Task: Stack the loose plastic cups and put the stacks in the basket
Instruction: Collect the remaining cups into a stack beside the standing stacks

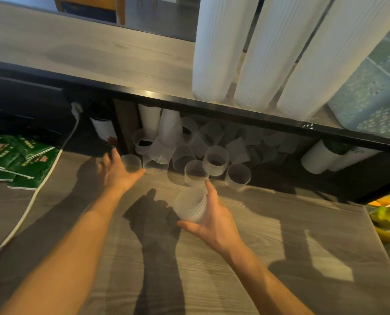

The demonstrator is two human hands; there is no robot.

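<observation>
a: where am i at?

b: your right hand (212,220) has a cup (190,206) pinched between thumb and fingers, tilted, just above the near counter (269,258). your left hand (118,172) is spread and reaching for the leftmost cup (131,163) at the near edge of the pile (196,151).

a: i see the pile under the shelf (212,110), all loose and tipped every way. no basket in view that i can tell.

b: same here. so build the stack first.

a: i plan to close my left fingers round that cup's wall, low down, not on the rim, since it looks thin and may flex.

b: good. then turn both mouths the same way and slide one straight into the other; if they go in crooked they'll likely jam.

a: and i keep my wrist off the neighbours, they'd roll easily.
</observation>
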